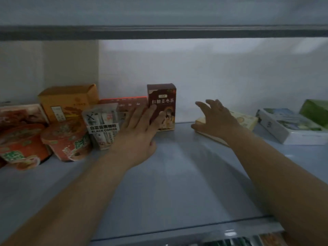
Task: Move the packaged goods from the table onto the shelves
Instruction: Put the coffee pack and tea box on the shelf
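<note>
Head view, dim light.

- Shelf: smooth, pale, flat board. All the goods listed stand or lie on it.
- Brown carton: tall, upright cardboard box with a printed front, at the back of the shelf near the middle.
- Your left hand: grip released, with straight fingers laid flat against the carton's front.
- Your right hand: grip released, fingers spread over a flat, pale yellow pack. You cannot tell whether the palm touches it.
- Left of the carton: a low red box, a glossy upright pouch marked BLACK COFFEE, an orange cardboard box and two round red noodle cups, both tilted.
- Far right: a flat white box and a green packet.
</note>
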